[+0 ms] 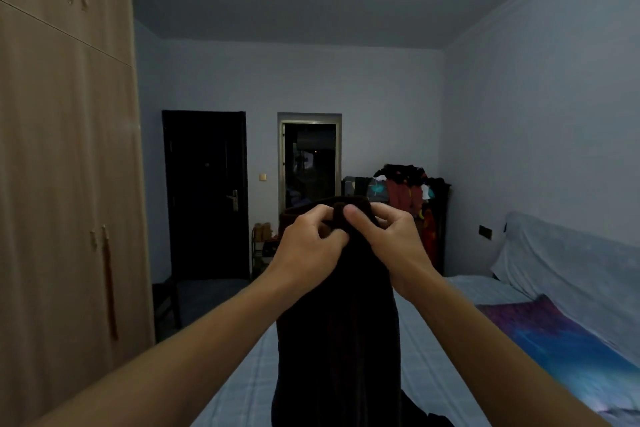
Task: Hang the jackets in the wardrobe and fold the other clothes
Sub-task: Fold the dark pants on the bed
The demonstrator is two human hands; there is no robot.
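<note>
A dark, almost black garment [337, 322] hangs straight down in front of me over the bed [460, 350]. My left hand [308, 246] and my right hand [384, 236] both pinch its top edge side by side, fingers curled over the fabric. Its lower end reaches the mattress near the bottom of the view. The tall wooden wardrobe [65, 184] stands at the left with its doors closed. More clothes [408, 191] are heaped on a rack at the far end of the bed.
A dark door [206, 194] and an open doorway [310, 163] are in the far wall. A dark chair [166, 302] sits between wardrobe and bed. A colourful blanket [561, 343] lies on the bed's right side against the covered headboard.
</note>
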